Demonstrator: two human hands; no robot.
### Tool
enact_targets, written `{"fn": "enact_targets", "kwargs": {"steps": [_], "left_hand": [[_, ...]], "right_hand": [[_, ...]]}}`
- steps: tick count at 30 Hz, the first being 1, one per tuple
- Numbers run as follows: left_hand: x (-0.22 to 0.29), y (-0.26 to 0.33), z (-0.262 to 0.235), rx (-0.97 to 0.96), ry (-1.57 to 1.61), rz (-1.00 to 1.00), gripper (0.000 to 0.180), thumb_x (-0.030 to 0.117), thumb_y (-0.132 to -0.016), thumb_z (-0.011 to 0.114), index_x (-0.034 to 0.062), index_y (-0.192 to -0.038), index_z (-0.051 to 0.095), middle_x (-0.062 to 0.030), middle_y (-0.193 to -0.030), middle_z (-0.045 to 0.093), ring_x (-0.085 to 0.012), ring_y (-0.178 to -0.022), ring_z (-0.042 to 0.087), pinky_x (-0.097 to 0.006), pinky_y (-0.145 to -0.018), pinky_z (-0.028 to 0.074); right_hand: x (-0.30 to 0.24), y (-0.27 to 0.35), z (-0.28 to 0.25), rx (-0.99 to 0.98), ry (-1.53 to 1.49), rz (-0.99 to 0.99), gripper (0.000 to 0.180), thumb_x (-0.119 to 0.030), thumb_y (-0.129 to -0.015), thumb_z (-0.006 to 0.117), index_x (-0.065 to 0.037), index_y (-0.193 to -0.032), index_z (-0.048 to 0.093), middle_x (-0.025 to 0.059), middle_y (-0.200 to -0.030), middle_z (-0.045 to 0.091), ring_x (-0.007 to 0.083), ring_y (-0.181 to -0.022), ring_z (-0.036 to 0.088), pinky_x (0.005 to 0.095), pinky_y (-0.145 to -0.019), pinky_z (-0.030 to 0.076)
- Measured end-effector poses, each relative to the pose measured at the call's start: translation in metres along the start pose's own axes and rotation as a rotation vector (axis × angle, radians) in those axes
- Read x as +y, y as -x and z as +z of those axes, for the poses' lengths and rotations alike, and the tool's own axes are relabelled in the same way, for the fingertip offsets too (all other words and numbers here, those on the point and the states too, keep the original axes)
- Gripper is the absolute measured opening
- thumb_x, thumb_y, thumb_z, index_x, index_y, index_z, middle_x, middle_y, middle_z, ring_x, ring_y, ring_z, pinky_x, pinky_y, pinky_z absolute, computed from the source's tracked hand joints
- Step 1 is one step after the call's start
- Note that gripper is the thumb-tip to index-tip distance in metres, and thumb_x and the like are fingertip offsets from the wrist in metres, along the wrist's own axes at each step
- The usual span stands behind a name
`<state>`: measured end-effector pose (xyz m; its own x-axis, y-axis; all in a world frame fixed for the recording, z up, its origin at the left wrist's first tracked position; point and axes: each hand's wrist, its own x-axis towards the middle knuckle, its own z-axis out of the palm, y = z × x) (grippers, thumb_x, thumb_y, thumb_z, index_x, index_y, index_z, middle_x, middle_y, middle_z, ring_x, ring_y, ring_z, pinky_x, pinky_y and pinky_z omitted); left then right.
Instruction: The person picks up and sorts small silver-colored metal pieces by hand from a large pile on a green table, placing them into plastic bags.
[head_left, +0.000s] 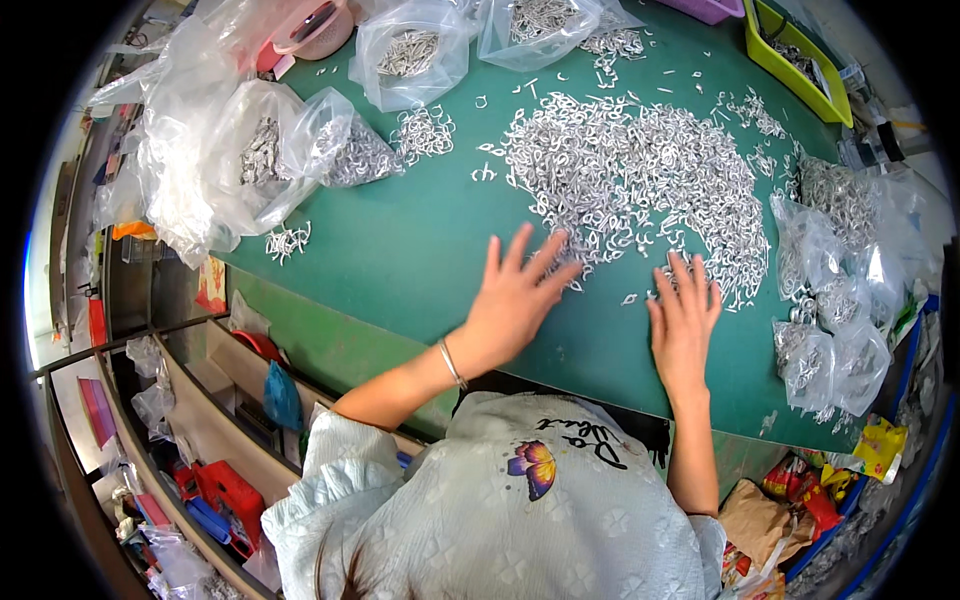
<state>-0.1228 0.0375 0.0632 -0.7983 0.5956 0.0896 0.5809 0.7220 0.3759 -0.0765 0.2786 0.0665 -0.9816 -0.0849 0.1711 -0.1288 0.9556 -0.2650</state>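
Note:
A wide pile of small silver metal pieces (640, 165), many of them curved or ring-like, is spread over the green tabletop (430, 260). At the pile's lower left edge is my left hand (515, 300), fingers spread and slightly blurred, its fingertips touching or just over the nearest pieces. A silver bangle (451, 364) circles that wrist. My right hand (684, 320) lies palm down at the near edge of the pile, its fingers apart and the tips by a few loose pieces. Neither hand visibly grips anything.
Clear plastic bags of metal pieces stand along the back (408, 52), at the left (350, 150) and at the right (835, 340). A yellow-green tray (800, 62) sits at the back right, a pink basket (316, 28) at the back left. A small heap (288, 241) lies near the left edge.

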Motion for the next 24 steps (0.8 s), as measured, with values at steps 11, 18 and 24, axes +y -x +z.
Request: {"fn": "enact_targets", "kwargs": {"steps": [11, 18, 24], "left_hand": [[-0.01, -0.01, 0.001, 0.084, -0.031, -0.107, 0.04, 0.006, -0.085, 0.063, 0.0126, -0.124, 0.06, -0.0123, -0.151, 0.033, -0.0414, -0.139, 0.029, -0.062, -0.108, 0.027], [-0.016, -0.022, -0.006, 0.36, 0.173, -0.157, 0.03, 0.005, -0.084, 0.065, 0.0102, -0.114, 0.065, -0.0076, -0.114, 0.056, -0.0269, -0.107, 0.052, -0.045, -0.095, 0.038], [-0.034, -0.04, -0.006, 0.282, 0.028, -0.098, 0.022, 0.009, -0.081, 0.069, 0.0097, -0.102, 0.066, -0.0037, -0.097, 0.055, -0.0234, -0.092, 0.053, -0.038, -0.081, 0.037]], "right_hand": [[-0.031, -0.033, 0.013, 0.105, -0.193, -0.131, 0.031, -0.006, -0.079, 0.069, -0.006, -0.11, 0.064, 0.0076, -0.115, 0.058, 0.0274, -0.112, 0.052, 0.0431, -0.096, 0.034], [-0.011, -0.035, 0.016, 0.147, -0.125, -0.067, 0.028, -0.008, -0.079, 0.072, -0.005, -0.106, 0.065, 0.007, -0.104, 0.059, 0.0257, -0.095, 0.053, 0.0404, -0.087, 0.035], [-0.006, -0.032, 0.005, 0.213, -0.495, 0.08, 0.018, -0.003, -0.086, 0.066, -0.002, -0.103, 0.065, 0.0063, -0.099, 0.061, 0.0216, -0.088, 0.057, 0.0347, -0.082, 0.042]]}}
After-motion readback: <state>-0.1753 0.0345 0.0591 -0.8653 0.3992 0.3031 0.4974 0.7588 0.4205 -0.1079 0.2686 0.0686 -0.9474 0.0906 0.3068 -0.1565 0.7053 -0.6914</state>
